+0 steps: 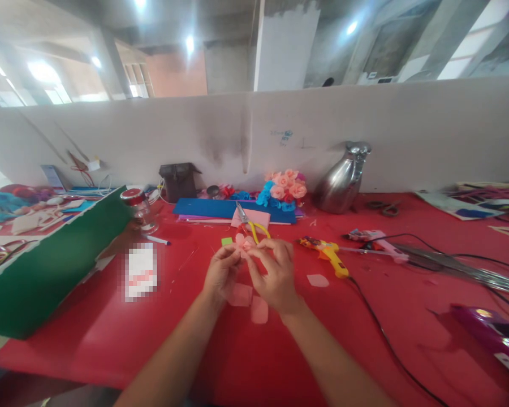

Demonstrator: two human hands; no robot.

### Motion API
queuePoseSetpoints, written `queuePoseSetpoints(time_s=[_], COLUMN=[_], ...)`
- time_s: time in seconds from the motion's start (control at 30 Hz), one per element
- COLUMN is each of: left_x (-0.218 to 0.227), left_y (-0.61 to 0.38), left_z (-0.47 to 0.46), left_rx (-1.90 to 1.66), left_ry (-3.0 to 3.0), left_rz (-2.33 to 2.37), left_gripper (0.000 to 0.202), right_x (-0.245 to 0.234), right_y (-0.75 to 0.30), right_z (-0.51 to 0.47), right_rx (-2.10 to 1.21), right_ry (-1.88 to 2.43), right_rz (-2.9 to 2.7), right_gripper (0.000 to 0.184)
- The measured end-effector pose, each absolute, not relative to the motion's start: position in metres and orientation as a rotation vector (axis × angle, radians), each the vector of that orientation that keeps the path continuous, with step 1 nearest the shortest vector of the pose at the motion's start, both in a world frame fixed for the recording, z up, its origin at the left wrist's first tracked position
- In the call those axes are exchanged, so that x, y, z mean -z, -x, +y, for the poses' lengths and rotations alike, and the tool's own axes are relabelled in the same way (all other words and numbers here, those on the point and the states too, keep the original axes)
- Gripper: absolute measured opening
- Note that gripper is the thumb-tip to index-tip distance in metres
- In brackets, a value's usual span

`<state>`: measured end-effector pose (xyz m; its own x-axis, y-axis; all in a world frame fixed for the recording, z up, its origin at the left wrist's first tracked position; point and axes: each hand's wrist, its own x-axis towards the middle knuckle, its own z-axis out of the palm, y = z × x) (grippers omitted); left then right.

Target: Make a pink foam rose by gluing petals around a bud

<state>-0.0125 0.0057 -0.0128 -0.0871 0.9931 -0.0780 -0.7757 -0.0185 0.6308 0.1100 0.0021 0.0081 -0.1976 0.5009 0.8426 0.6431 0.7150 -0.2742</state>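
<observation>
Both hands meet over the red table (110, 339) and pinch a small pink foam flower (243, 243) between their fingertips. My left hand (221, 272) grips it from the left, my right hand (275, 271) from the right, fingers curled. Loose pink foam petals (259, 310) lie on the table just under my wrists, another petal (318, 280) to the right. Yellow-handled scissors (251, 224) rest just beyond the flower on a pink sheet.
A yellow glue gun (327, 252) with a black cord lies right of my hands. A green board (46, 265) leans at left beside a glass jar (139, 209). Blue foam sheets (212, 209), a flower bouquet (285, 189) and a metal jug (341, 178) stand by the wall.
</observation>
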Motion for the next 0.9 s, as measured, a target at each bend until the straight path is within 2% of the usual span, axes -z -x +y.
queuePoseSetpoints(time_s=[0.3,0.7,0.9], left_x=[0.0144,0.0184,0.0175], left_y=[0.0109,0.0115,0.0108], left_z=[0.005,0.0059,0.0052], left_rx=[-1.607,-1.625,-1.63], left_ry=[-0.562,-0.604,-0.634], left_rz=[0.66,0.681,0.691], left_gripper=[0.014,0.014,0.012], right_x=[-0.0054,-0.0102,-0.012], right_y=[-0.1092,-0.1088,-0.1097], right_z=[0.0015,0.0009,0.0004], right_rx=[0.292,0.34,0.387], right_ry=[0.89,0.956,0.931], right_rz=[-1.867,-1.853,-1.874], right_gripper=[0.025,0.011,0.017])
